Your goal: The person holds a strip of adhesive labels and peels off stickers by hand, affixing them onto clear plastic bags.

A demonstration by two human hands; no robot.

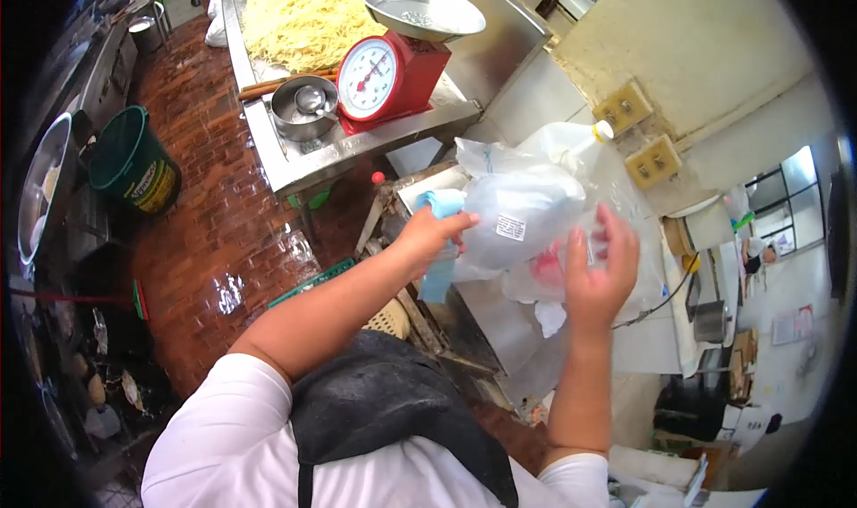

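Gripping a light-blue strip [442, 204] in left hand [436, 235], beside a labelled clear plastic bag [531, 195]; spreading right hand [603, 271] near it.

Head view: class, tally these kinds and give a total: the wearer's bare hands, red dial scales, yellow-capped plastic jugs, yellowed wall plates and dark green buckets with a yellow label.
Bare hands (left hand, right hand): 2
Red dial scale: 1
Yellow-capped plastic jug: 1
Yellowed wall plates: 2
Dark green bucket: 1
Total: 7

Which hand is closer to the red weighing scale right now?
Left. The left hand, gripping light blue plastic, is on the near side of the scale, apart from it; the right hand is farther off, to the right.
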